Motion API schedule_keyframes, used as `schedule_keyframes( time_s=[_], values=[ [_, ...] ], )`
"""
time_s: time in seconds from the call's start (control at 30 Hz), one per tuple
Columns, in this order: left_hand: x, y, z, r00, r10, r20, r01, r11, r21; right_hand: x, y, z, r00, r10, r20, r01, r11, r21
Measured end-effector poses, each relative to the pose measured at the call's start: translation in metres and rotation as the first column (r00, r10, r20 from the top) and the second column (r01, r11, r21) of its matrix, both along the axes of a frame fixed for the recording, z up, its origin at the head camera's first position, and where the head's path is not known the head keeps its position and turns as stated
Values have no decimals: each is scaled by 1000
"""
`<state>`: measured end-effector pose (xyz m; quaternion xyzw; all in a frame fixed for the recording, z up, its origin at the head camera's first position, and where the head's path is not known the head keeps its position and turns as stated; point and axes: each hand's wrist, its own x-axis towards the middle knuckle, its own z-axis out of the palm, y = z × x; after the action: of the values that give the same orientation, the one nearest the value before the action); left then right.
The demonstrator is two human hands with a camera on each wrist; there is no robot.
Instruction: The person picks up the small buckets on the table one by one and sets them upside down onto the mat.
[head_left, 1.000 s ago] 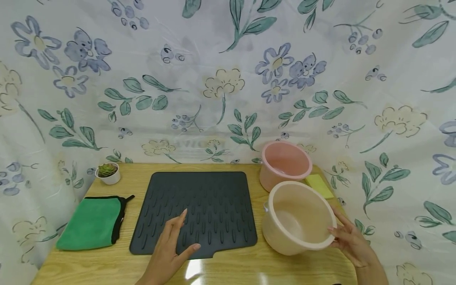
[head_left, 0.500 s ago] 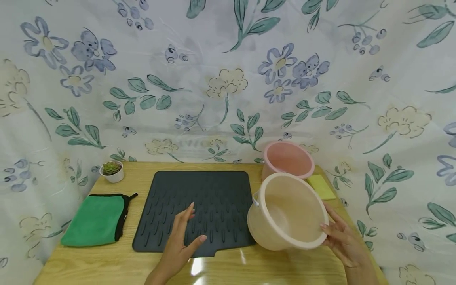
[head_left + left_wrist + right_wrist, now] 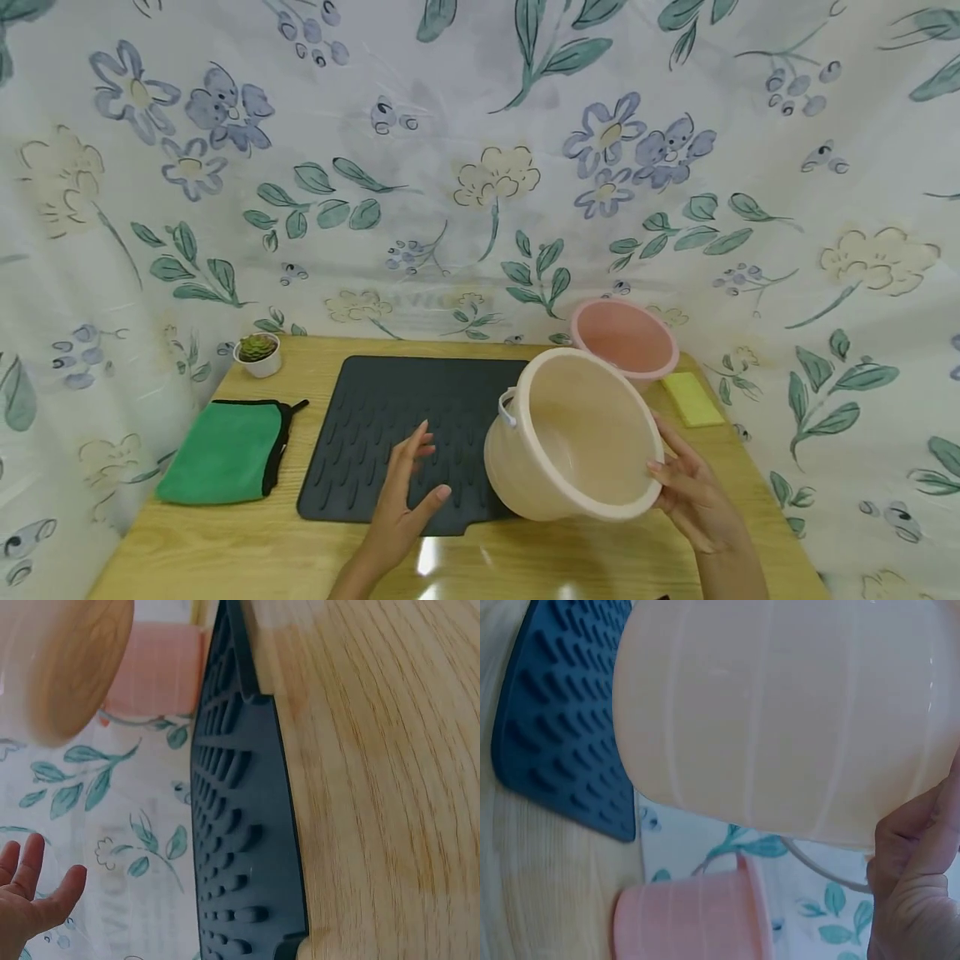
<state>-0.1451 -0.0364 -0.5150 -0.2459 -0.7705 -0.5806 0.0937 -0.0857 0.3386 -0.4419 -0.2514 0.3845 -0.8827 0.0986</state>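
A cream bucket [image 3: 570, 433] hangs tilted above the table, its mouth facing up toward the head camera. My right hand [image 3: 693, 492] grips the rim on its right side, thumb over the edge; the right wrist view shows the same hand [image 3: 919, 855] beside the bucket's ribbed wall [image 3: 757, 712]. A pale handle [image 3: 507, 407] shows at the rim's left. My left hand [image 3: 405, 496] is held over the dark drying mat [image 3: 420, 392], fingers spread and holding nothing, apart from the bucket. In the left wrist view the bucket's base [image 3: 82, 667] is in the air.
A pink bucket [image 3: 626, 337] stands at the back right, partly hidden by the cream one. Beside it lies a yellow cloth or sponge [image 3: 692, 400]. On the left are a folded green cloth [image 3: 221, 454] and a small potted succulent [image 3: 257, 354]. A floral curtain [image 3: 450, 233] surrounds the wooden table [image 3: 225, 542].
My right hand has carried the cream bucket up and leftward off the table, over the mat's right edge, tilting it more. My left hand stays open over the mat. The view has turned slightly right to left.
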Motion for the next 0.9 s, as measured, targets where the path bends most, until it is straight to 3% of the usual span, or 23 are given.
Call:
schedule_keyframes(
  time_s=[0.3, 0.57, 0.73, 0.9],
  values=[
    [0, 7, 3, 995, -34, 92, 21, 989, 144, -9, -31, 8, 998, 68, 14, -66, 995, -71],
    [2, 13, 7, 984, -87, 157, 29, 942, 335, -13, -54, 9, 996, 77, 42, -73, 994, -77],
    [3, 11, 6, 981, -161, 113, 98, 897, 430, -15, -65, 9, 994, 96, 46, -92, 991, -97],
    [4, 8, 4, 987, -162, 18, 137, 884, 447, -16, -76, 6, 989, 136, 56, -128, 983, -132]
  ],
)
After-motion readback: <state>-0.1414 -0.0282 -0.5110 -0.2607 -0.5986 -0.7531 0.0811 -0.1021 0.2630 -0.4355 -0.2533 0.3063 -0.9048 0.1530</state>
